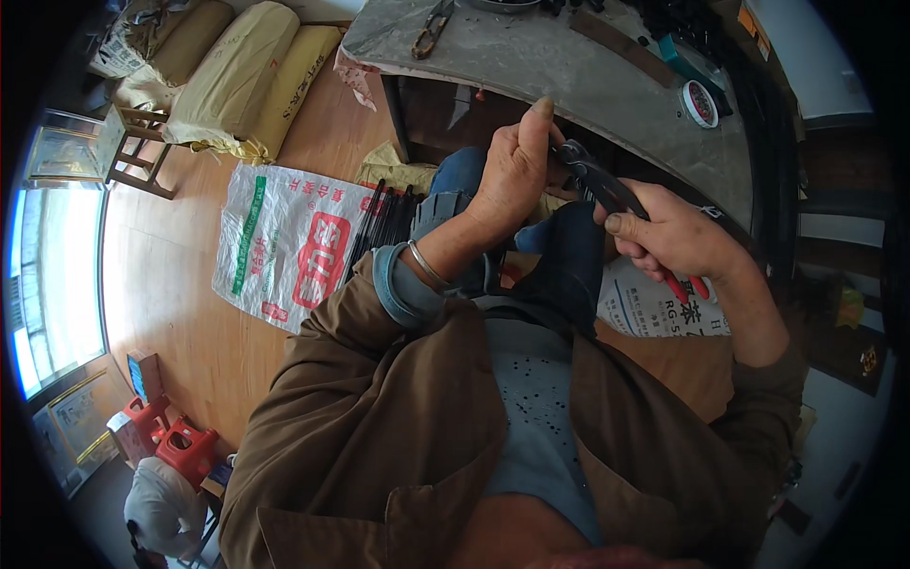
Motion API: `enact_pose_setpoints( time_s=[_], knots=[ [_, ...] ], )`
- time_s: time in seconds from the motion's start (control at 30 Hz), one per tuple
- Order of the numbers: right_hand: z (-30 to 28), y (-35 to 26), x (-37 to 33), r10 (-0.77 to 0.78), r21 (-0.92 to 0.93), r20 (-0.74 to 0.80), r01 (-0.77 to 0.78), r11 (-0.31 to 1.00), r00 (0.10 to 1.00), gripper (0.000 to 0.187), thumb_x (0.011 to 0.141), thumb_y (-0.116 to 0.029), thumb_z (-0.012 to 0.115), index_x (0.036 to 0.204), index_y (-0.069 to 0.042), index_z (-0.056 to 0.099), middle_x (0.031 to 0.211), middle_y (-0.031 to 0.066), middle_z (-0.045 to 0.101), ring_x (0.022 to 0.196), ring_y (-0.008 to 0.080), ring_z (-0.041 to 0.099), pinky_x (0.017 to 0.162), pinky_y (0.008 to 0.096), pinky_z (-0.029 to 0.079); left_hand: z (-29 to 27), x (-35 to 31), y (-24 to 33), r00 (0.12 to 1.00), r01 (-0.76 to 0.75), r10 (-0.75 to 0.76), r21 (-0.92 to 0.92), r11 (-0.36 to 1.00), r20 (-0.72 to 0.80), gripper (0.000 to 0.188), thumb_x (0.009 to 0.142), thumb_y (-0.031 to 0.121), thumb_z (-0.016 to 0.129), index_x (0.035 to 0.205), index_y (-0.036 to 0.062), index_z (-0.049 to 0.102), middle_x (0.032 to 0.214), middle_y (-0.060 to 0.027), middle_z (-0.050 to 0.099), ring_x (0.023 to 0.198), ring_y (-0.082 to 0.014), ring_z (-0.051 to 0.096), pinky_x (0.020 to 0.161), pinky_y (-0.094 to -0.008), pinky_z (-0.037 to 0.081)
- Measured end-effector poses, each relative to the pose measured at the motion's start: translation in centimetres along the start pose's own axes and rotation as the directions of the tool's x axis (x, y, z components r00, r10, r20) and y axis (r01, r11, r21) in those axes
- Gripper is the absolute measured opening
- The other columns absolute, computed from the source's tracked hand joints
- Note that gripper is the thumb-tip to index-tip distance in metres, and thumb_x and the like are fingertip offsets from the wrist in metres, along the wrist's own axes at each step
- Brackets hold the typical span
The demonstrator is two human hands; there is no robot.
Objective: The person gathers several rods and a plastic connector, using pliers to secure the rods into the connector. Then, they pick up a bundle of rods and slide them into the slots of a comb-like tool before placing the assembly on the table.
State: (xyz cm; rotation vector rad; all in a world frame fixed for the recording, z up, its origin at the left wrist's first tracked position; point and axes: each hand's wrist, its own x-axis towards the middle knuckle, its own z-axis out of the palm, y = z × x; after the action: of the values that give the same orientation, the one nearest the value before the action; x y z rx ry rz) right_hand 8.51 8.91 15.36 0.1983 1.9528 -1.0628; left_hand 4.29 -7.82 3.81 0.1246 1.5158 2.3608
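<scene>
My right hand (673, 228) is wrapped round a pair of pliers (611, 188) with a dark head and red grip ends below my palm. The plier head points up and left, close beside my left hand (517, 166). That hand is closed, its thumb sticking up and its fingers curled out of sight. Whatever it grips, if anything, is hidden behind the fingers. Both hands are above my knees, in front of the table edge. On the floor to the left, a bundle of thin black rods (379, 220) lies partly over a printed white plastic sack (275, 242).
The grey table (559, 62) carries scissors (431, 30), a flat brown strip (624, 47) and a round tub (700, 103) of small bits. Full yellowish sacks (232, 71) lie beside a wooden stool (137, 152). Red plastic stools (185, 450) stand lower left.
</scene>
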Motion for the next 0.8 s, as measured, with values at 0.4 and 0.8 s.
enact_pose_setpoints(
  time_s=[0.4, 0.8],
  knots=[
    [-1.5, 4.2, 7.2, -0.593, -0.616, -0.441, 0.254, 0.746, 0.673, 0.025, 0.091, -0.024, 0.056, 0.103, -0.003, 0.049, 0.074, 0.0170, 0.060, 0.073, 0.0352, 0.061, 0.061, 0.0417, 0.045, -0.7, 4.0, 0.6, 0.864, -0.384, 0.502, 0.622, 0.683, -0.018, 0.031, 0.100, 0.029, 0.041, 0.104, 0.0068, 0.062, 0.067, -0.0057, 0.053, 0.058, -0.0175, 0.049, 0.053, -0.0307, 0.041],
    [-10.3, 8.7, 13.5, -0.700, -0.759, -0.638, -0.107, 0.642, 0.322, 0.050, 0.079, -0.048, 0.066, 0.095, -0.004, 0.050, 0.084, 0.0140, 0.062, 0.079, 0.0341, 0.061, 0.066, 0.0453, 0.048, -20.8, 1.4, 18.8, 0.476, -0.180, 0.686, 0.702, 0.689, -0.550, 0.032, 0.098, 0.031, 0.039, 0.083, 0.0081, 0.054, 0.062, -0.0008, 0.043, 0.053, -0.0092, 0.040, 0.048, -0.0260, 0.032]
  ],
)
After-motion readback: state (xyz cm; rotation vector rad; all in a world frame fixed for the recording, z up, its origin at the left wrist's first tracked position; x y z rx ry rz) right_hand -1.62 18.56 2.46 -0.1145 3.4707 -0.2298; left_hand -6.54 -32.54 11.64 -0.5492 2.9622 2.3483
